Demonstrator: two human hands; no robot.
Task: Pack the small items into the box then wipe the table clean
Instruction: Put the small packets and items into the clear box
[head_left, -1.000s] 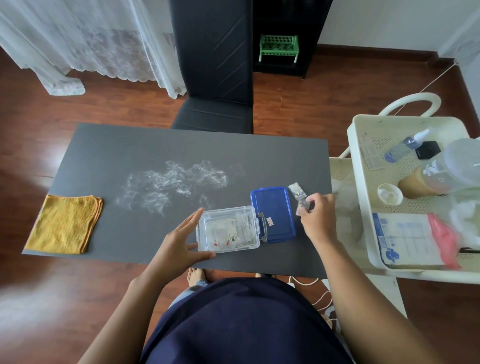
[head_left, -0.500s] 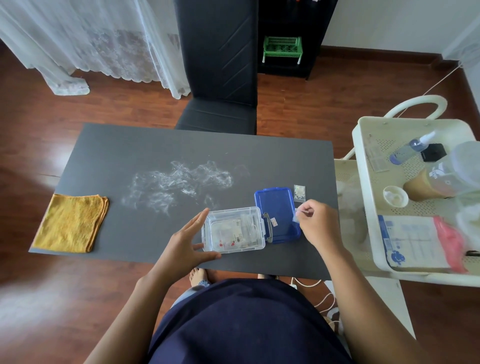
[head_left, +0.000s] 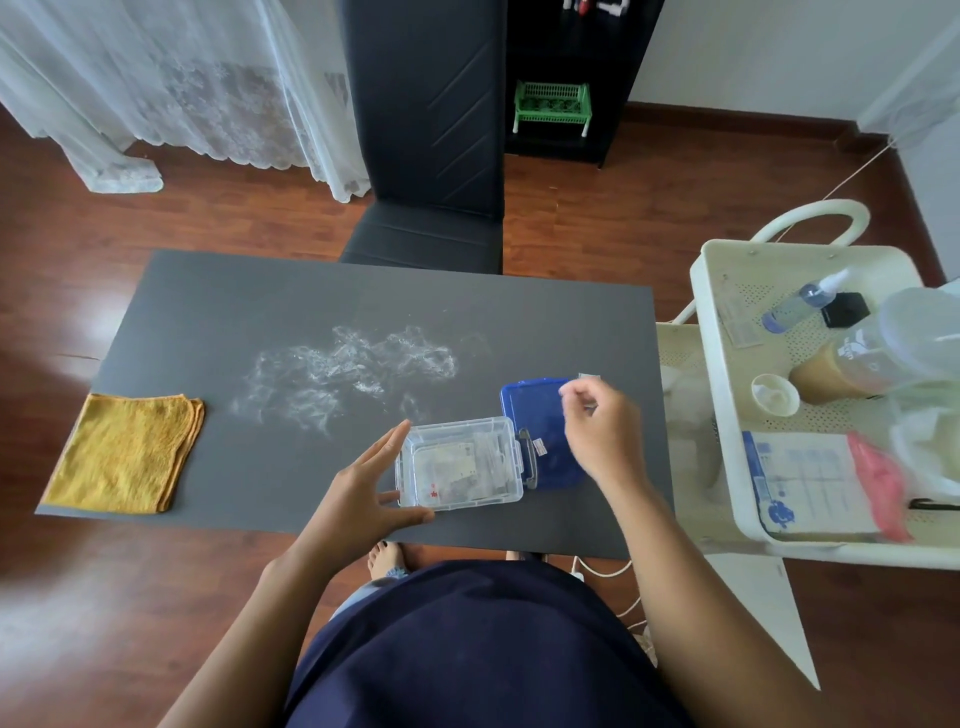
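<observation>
A clear plastic box (head_left: 460, 462) with several small packets inside stands open near the front edge of the dark table (head_left: 234, 306). Its blue lid (head_left: 537, 415) lies flat just right of it. My left hand (head_left: 363, 483) cups the box's left front corner, fingers along the side wall and thumb along the front. My right hand (head_left: 602, 426) hovers over the lid with thumb and fingers pinched on a small clear packet, which is mostly hidden. Another small packet (head_left: 589, 376) lies on the table behind that hand. A white powdery smear (head_left: 343, 374) covers the table's middle.
A folded yellow cloth (head_left: 127, 452) lies at the table's left front corner. A black chair (head_left: 426, 156) stands at the far side. A cream cart tray (head_left: 727, 415) with bottles, a cup and packets sits close to the table's right edge.
My right hand picked a small packet off the table right of the lid and has carried it leftward over the lid. The left hand stayed at the box.
</observation>
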